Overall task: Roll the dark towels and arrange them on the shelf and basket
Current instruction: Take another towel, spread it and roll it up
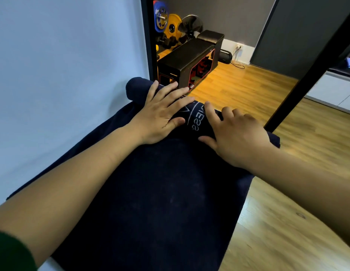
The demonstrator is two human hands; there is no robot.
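A pale wall (62,65) stands close on the left. On the right the dark towel (160,192) hangs past the bench (50,266) edge, over open wood floor (268,222). The soft, fuzzy towel lies flat, and its far end is a fat roll under both hands. The left hand (162,116) presses down on it with fingers spread. The right hand (236,135) bends over the roll, thumb on the near side. A black post (307,75) slants beside it.

Blue weight plate (159,17) and yellow weight plate (173,26) beside a fan (190,23), behind a black red-trimmed box (184,57) on wooden floor (248,89); black post (307,69) slanting at right.
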